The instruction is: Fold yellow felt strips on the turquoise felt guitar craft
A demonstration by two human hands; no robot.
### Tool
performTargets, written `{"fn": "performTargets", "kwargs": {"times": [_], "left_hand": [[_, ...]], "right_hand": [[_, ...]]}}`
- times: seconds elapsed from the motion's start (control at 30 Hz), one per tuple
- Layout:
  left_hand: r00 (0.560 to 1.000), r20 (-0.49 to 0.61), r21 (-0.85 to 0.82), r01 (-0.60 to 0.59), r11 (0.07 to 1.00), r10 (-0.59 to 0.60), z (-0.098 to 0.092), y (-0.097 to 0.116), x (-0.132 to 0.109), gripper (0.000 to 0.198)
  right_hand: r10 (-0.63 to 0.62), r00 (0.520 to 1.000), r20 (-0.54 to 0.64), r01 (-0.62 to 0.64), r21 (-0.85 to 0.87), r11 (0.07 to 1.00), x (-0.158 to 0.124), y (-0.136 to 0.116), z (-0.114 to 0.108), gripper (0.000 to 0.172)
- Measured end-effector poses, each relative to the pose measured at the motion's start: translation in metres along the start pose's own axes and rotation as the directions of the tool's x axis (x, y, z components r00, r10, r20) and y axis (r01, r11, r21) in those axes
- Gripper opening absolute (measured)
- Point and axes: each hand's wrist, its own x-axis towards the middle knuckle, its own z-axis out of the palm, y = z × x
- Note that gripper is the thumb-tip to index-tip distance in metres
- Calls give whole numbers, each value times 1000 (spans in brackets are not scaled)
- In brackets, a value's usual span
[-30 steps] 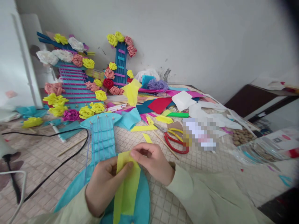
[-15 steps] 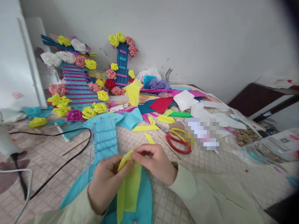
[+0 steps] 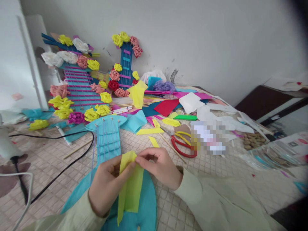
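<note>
My left hand (image 3: 106, 184) and my right hand (image 3: 160, 166) both pinch the top end of a yellow paper strip (image 3: 131, 189), which is folded over at its tip. The strip hangs down over a light blue paper guitar (image 3: 108, 141) lying flat on the tiled table, its strings running up the neck. Both hands are closed on the strip just above the guitar's body. Cream sleeves cover both my wrists.
Red-handled scissors (image 3: 184, 146) and thin wooden sticks lie right of the hands. Yellow paper scraps (image 3: 150, 131), coloured sheets and two flower-decorated guitars (image 3: 79, 86) stand at the back. A black cable (image 3: 60, 170) crosses the table at left, beside a glue gun (image 3: 7, 147).
The fingers have worked the strip's top end, folding it over a little further. The view has shifted slightly; both hands stay in the same place.
</note>
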Motion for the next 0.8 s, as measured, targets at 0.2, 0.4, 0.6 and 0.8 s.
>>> {"fn": "performTargets", "kwargs": {"times": [0.2,0.4,0.6,0.8], "left_hand": [[996,-35,27,-77,997,78,-2,2,1,21],[988,-98,49,-115,992,119,-2,3,3,13],[995,-92,2,-33,999,33,-8,3,5,14],[994,46,-106,108,988,-104,-14,5,7,21]], "right_hand": [[-23,998,61,22,10,1000,-2,1,0,8],[7,995,104,-6,-13,1000,-4,-4,0,10],[39,993,115,-41,8,999,-4,-8,0,12],[72,988,135,-74,6,997,-4,-9,0,16]]}}
